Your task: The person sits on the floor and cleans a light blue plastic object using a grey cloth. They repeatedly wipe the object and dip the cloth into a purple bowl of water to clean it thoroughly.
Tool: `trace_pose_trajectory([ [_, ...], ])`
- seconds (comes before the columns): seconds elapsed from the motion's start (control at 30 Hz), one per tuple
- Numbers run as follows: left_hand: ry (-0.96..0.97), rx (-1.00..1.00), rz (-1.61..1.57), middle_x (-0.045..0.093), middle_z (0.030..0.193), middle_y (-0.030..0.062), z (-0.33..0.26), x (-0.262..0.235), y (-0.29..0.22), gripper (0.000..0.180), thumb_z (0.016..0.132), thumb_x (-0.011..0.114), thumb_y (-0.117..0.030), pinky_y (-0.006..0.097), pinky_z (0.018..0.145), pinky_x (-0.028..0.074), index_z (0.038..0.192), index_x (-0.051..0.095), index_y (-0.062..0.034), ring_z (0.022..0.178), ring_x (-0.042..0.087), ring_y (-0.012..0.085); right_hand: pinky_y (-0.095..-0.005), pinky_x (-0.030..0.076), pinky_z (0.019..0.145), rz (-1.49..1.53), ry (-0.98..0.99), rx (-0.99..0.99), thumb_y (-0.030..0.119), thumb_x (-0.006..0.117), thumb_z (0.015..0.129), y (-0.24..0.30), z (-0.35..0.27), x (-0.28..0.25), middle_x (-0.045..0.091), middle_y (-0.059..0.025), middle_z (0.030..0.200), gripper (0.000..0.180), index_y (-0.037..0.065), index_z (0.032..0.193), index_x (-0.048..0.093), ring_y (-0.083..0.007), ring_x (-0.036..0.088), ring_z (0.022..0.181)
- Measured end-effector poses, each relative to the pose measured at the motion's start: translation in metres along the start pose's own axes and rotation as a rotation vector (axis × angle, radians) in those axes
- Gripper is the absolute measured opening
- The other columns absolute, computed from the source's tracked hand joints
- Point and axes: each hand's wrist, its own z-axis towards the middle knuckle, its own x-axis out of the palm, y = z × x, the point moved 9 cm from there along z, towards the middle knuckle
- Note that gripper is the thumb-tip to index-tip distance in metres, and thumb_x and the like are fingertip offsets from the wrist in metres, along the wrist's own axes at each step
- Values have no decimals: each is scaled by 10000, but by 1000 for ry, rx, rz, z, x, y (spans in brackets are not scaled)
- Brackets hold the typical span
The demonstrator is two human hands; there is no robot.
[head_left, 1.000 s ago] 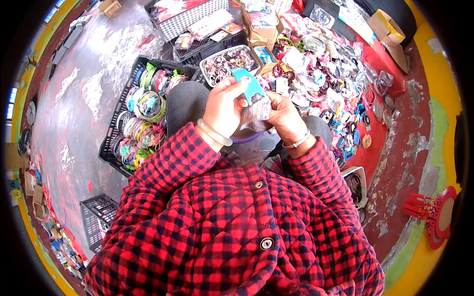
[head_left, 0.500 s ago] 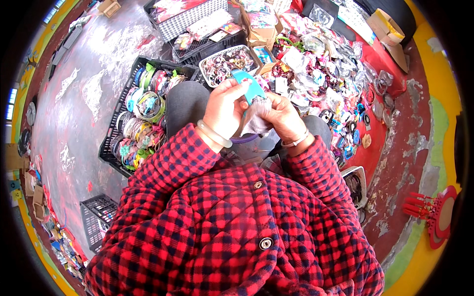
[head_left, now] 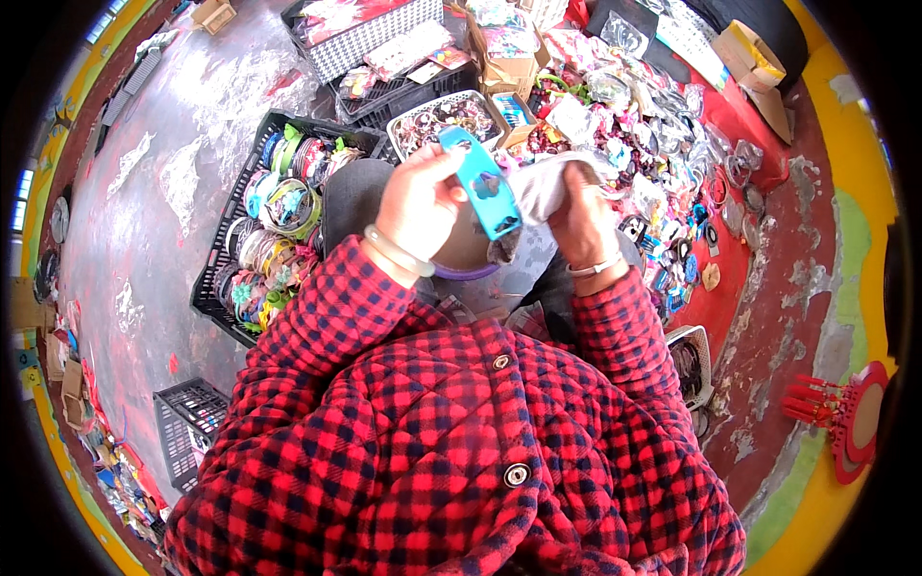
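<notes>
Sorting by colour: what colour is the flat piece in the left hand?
Light blue piece, in the left hand; head view.

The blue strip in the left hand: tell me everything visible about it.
The blue strip is a flat, bright turquoise piece, plastic by its look, long and narrow with rounded ends and a few cut-out holes along its length. It stands nearly upright, tilted slightly, lifted above the lap. The left hand pinches its upper part; its lower end lies against the grey cloth that the right hand grips.
</notes>
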Motion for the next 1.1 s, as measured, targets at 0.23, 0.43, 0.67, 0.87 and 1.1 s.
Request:
trace_pose_trajectory([
  [0.23, -20, -25, -90, 565, 787, 42, -5, -3, -38, 136, 879, 498, -145, 207, 555, 376, 856, 552, -23, 635, 476, 111, -408, 406, 922, 524, 153, -89, 441, 527, 869, 8, 8, -47, 573, -92, 1132, 489, 46, 1158, 522, -248, 536, 1043],
  [0.43, -109, -90, -52, 594, 828, 68, -10, 0, -29, 201, 877, 505, -174, 231, 598, 419, 948, 566, 4, 649, 509, 123, -441, 425, 922, 620, 185, 37, 402, 572, 846, 4, 3, -29, 588, -114, 1123, 456, 40, 1124, 562, -258, 553, 1045],
  [0.67, 22, -56, 71, 602, 843, 34, -10, 14, -22, 171, 889, 505, -164, 192, 600, 411, 951, 569, -18, 703, 550, 88, -305, 462, 851, 178, 507, 22, 390, 695, 763, 2, -24, 43, 588, -57, 1059, 585, 8, 1165, 508, -155, 567, 958],
  [0.87, 49, -90, 38, 601, 856, 57, -8, 11, -19, 204, 898, 509, -174, 230, 649, 440, 993, 564, -3, 738, 566, 121, -250, 449, 807, -162, 620, 91, 63, 533, 880, -6, -42, 75, 608, 5, 977, 180, 23, 1048, 582, -77, 549, 906],
  [1.1, 198, 213, 607, 573, 916, -24, -24, 35, -14, 215, 916, 535, -217, 213, 708, 430, 1029, 554, -36, 825, 508, 41, -242, 469, 756, 64, 238, -56, 67, 524, 882, 7, -29, 55, 641, -24, 924, 172, 4, 1007, 624, -94, 586, 825],
])
